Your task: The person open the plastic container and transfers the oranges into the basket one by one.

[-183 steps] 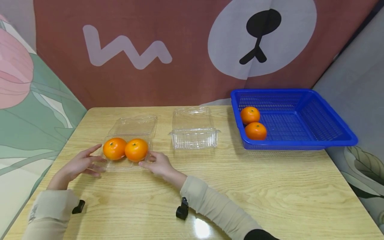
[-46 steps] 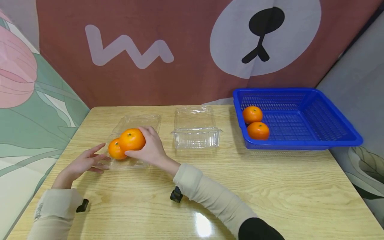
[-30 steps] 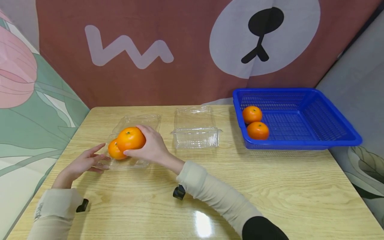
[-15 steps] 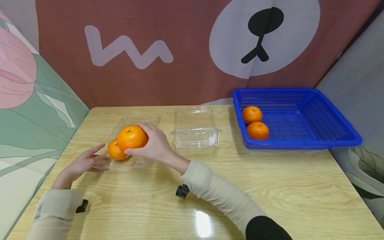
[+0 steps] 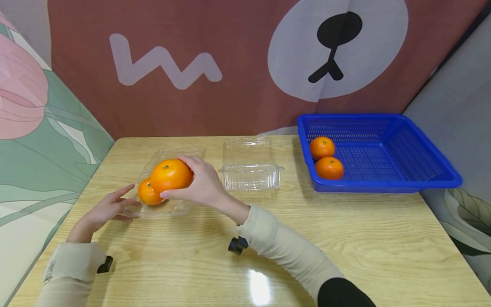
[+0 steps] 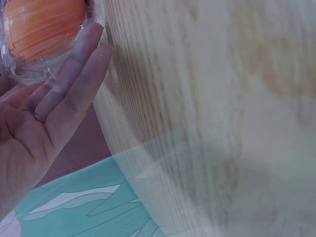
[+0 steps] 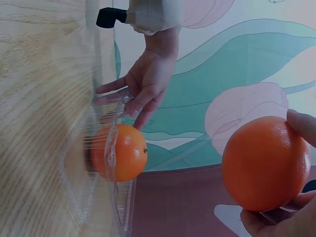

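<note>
My right hand (image 5: pixel 205 183) grips an orange (image 5: pixel 171 175) between thumb and fingers. In the right wrist view that orange (image 7: pixel 261 163) hangs well above the table and higher than the clear plastic clamshell box (image 7: pixel 111 192). A second orange (image 5: pixel 146 195) sits in the left side of this box, whose lid (image 5: pixel 157 158) is folded back away from me. The held orange partly covers it in the head view. My left hand (image 5: pixel 109 209) stays at the box's left side with fingers extended. In the left wrist view its fingertips (image 6: pixel 94 37) lie along the box wall.
Another clamshell box (image 5: pixel 251 177), lid up, stands at the middle of the wooden table (image 5: pixel 307 238) with nothing in it. To the right is a blue plastic basket (image 5: pixel 368 184) holding two oranges (image 5: pixel 322 147) in its left end. A printed curtain (image 5: pixel 245 106) hangs behind.
Since the earliest frame, my right hand has taken the right-hand orange and lifted it out of the box. Over the last second it drifts slightly up and right. The left hand stays put.
</note>
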Demonstrator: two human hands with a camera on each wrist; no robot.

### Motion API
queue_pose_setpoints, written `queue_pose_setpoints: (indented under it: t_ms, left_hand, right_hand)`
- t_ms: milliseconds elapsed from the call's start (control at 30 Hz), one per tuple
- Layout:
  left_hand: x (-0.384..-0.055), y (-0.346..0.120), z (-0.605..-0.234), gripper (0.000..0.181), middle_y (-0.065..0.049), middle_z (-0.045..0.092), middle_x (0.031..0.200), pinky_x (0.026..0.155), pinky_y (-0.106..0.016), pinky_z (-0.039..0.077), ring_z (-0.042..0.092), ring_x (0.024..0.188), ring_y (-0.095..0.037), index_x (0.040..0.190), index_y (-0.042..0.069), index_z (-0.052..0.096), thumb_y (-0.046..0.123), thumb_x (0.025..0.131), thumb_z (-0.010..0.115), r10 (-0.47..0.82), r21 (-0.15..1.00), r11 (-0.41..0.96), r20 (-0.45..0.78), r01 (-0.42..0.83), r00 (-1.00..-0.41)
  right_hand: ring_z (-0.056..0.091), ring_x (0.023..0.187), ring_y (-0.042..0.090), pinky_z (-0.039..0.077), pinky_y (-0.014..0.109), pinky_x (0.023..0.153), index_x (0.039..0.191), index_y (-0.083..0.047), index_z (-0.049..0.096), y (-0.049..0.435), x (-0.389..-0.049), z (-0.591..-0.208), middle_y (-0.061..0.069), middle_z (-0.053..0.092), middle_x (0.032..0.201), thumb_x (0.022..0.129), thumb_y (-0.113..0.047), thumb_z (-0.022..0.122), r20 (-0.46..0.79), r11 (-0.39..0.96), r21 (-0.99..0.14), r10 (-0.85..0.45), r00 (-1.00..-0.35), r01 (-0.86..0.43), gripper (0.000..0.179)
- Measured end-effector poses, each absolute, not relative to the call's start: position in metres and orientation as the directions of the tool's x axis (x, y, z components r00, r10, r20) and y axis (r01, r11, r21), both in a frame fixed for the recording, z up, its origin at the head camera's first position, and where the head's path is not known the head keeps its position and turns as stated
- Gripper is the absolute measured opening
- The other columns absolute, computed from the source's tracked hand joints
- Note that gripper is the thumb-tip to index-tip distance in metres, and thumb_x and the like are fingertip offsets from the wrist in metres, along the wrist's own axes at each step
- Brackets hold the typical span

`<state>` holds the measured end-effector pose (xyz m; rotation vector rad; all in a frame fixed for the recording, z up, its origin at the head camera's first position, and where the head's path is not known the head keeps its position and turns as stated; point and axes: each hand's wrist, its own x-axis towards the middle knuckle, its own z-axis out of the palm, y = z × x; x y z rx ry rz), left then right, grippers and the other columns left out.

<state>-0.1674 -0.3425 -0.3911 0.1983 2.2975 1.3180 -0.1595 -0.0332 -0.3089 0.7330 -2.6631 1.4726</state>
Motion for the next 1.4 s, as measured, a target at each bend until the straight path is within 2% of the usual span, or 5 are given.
queue_pose_setpoints:
  t_ms: [300, 533, 867, 1100, 1400]
  left_hand:
    - [-0.165, -0.343, -0.393, 0.063, -0.042, 0.04, 0.125, 0.075, -0.041, 0.053, 0.065, 0.09, -0.028, 0.144, -0.004, -0.002, 0.017, 0.1, 0.038, 0.328, 0.839, 0.527, -0.345, -0.133, -0.88]
    - [-0.165, -0.342, -0.393, 0.062, -0.042, 0.041, 0.123, 0.074, -0.041, 0.053, 0.065, 0.089, -0.027, 0.143, -0.006, -0.001, 0.016, 0.1, 0.037, 0.332, 0.84, 0.529, -0.333, -0.118, -0.883]
    - [-0.164, -0.342, -0.392, 0.062, -0.042, 0.04, 0.124, 0.075, -0.041, 0.053, 0.065, 0.089, -0.028, 0.144, -0.005, -0.003, 0.015, 0.1, 0.037, 0.329, 0.845, 0.518, -0.339, -0.132, -0.882]
    - [-0.165, -0.343, -0.392, 0.062, -0.042, 0.041, 0.123, 0.075, -0.041, 0.053, 0.065, 0.089, -0.027, 0.144, -0.006, -0.002, 0.014, 0.1, 0.037, 0.329, 0.845, 0.521, -0.33, -0.121, -0.885]
    - [-0.165, -0.342, -0.391, 0.063, -0.042, 0.042, 0.123, 0.075, -0.041, 0.053, 0.065, 0.089, -0.027, 0.144, -0.006, -0.002, 0.015, 0.1, 0.037, 0.332, 0.848, 0.516, -0.328, -0.121, -0.884]
  right_hand:
    - [0.046, 0.118, 0.017, 0.04, 0.036, 0.094, 0.13, -0.014, 0.051, -0.023, -0.158, -0.302, -0.002, 0.052, 0.13, 0.064, -0.041, 0.082, 0.286, 0.426, -0.793, -0.371, -0.883, -0.436, 0.078]
    - [0.05, 0.106, 0.013, 0.044, 0.031, 0.084, 0.129, -0.014, 0.052, -0.015, -0.157, -0.296, -0.002, 0.053, 0.127, 0.063, -0.038, 0.083, 0.296, 0.378, -0.82, -0.361, -0.884, -0.429, 0.077]
    - [0.049, 0.103, 0.013, 0.045, 0.031, 0.081, 0.131, -0.015, 0.052, -0.004, -0.157, -0.288, -0.001, 0.053, 0.125, 0.063, -0.038, 0.083, 0.298, 0.378, -0.826, -0.336, -0.893, -0.418, 0.078]
    - [0.044, 0.11, 0.016, 0.044, 0.031, 0.081, 0.134, -0.017, 0.05, 0.004, -0.157, -0.282, -0.001, 0.051, 0.129, 0.063, -0.037, 0.083, 0.278, 0.365, -0.847, -0.317, -0.907, -0.387, 0.081]
    - [0.047, 0.108, 0.013, 0.046, 0.029, 0.082, 0.135, -0.019, 0.049, 0.016, -0.161, -0.274, -0.003, 0.049, 0.129, 0.063, -0.036, 0.083, 0.273, 0.348, -0.862, -0.293, -0.916, -0.368, 0.081]
